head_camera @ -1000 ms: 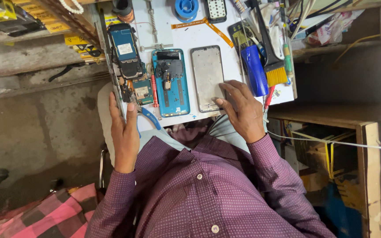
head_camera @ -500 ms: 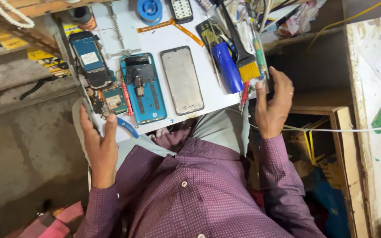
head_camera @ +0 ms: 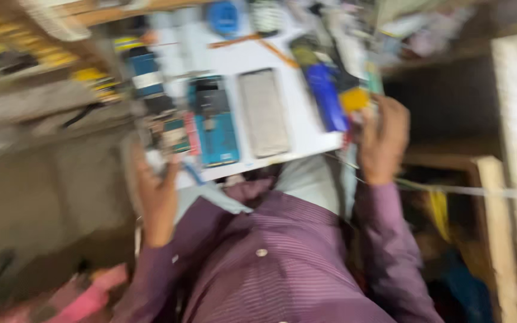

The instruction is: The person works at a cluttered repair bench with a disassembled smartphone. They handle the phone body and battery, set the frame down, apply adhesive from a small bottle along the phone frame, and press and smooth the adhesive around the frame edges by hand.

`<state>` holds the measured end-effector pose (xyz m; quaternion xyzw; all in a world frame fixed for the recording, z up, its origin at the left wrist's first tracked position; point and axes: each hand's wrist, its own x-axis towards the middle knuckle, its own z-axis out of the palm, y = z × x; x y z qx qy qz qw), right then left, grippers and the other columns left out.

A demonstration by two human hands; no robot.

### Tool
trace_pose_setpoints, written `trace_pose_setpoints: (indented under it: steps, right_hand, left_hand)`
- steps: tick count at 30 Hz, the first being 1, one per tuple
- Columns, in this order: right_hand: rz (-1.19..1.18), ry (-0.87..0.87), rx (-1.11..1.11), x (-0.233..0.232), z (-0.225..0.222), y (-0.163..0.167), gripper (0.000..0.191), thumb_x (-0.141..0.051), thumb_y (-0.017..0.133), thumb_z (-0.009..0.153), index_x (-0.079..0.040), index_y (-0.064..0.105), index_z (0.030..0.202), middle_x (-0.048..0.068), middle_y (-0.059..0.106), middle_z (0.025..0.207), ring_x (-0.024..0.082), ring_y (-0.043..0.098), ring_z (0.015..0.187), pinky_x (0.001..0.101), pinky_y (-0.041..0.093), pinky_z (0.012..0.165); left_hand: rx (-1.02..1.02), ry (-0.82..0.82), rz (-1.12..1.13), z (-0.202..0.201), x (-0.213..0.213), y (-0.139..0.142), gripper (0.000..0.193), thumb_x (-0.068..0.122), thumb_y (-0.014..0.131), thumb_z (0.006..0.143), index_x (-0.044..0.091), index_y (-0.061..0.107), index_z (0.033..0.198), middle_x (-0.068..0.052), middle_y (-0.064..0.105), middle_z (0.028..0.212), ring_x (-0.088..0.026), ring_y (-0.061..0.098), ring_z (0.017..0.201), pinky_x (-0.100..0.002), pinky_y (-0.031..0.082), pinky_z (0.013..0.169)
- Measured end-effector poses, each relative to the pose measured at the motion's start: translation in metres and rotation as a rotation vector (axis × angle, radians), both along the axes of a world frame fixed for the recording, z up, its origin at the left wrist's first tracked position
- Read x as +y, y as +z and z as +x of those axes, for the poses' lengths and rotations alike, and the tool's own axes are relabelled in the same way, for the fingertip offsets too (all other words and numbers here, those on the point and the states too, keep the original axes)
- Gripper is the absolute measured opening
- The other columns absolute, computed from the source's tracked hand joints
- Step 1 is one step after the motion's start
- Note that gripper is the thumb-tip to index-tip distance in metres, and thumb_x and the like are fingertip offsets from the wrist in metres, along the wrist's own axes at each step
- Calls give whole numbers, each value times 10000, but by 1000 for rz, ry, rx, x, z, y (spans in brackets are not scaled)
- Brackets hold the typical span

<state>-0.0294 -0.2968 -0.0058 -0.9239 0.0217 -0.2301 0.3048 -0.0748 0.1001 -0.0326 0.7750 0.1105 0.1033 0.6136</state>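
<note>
We look down through a blurred frame at a white tabletop (head_camera: 306, 140) in the upper middle. Our left hand (head_camera: 158, 197) sits at the tabletop's lower left corner, fingers curled at its edge just below a small green circuit board (head_camera: 175, 134); whether that grip is clamped on anything we cannot tell through the blur. Our right hand (head_camera: 383, 140) is at the right edge of the tabletop, fingers raised beside a yellow-tipped tool (head_camera: 354, 98) and a blue handle (head_camera: 329, 98); it looks close to touching them, but we cannot tell if the grip is shut on either. Between the hands lie an opened phone with a blue frame (head_camera: 216, 122) and, just right of it, a grey phone back panel (head_camera: 264, 113), both flat. A blue tape roll (head_camera: 224, 15) sits at the top. Purple striped sleeves fill the lower frame.
</note>
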Motion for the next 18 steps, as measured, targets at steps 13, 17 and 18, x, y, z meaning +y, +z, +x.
trace_pose_setpoints:
  steps: [13,17,18]
  right_hand:
    - [-1,69,-96,6,-1,-2,395,-268,533,1196,83,608,1360,263,557,1298,392,571,1156,454,460,994]
    - [9,31,-70,3,-4,-4,420,-291,541,1186,84,608,1364,264,555,1294,390,578,1130,448,463,973]
    - [5,25,-70,1,-4,-6,427,-296,542,1184,86,605,1365,266,552,1297,392,581,1136,446,463,968]
  left_hand:
    - [107,123,253,6,-5,18,885,403,717,913,-28,304,1567,-273,461,1527,-398,457,1429,-423,370,1150]
    - [61,180,262,2,-6,29,846,372,750,909,-29,351,1538,-255,515,1411,-381,519,1325,-440,403,1090]
    - [54,213,285,3,-1,31,835,357,772,904,-38,369,1519,-255,524,1368,-380,535,1282,-448,409,1065]
